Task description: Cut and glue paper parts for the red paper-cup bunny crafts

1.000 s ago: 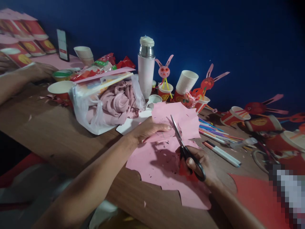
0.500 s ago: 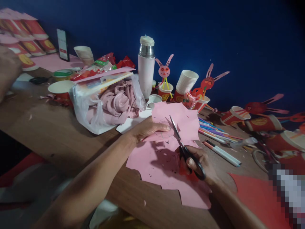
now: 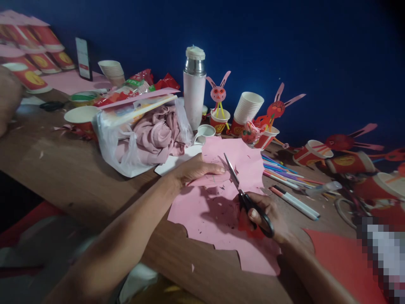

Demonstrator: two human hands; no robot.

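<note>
My left hand [image 3: 198,169] pinches a small piece of pink paper [image 3: 215,179] that has pencil lines drawn on it, thumb on top. Black-handled scissors [image 3: 240,192] are gripped in my right hand [image 3: 264,211], with fingers through the loops. Their blades lie at the right edge of the small piece, close to my left thumb. Under both hands spreads a larger pink sheet [image 3: 202,221] with ragged cut edges, scattered with dark scraps. Part of the small piece is hidden by my left fingers.
A plastic bag [image 3: 122,147] holding pink cloth stands behind my left arm, near a white flask [image 3: 194,95]. Rabbit figures in paper cups [image 3: 220,120] line the wall. Markers [image 3: 294,202] and coloured sticks [image 3: 281,171] lie right. Another person's hand [image 3: 9,99] is far left.
My hands, the scissors and the paper keep nearly the same place. At far left the other person's hand has shifted slightly, and a red cup now shows beside it.
</note>
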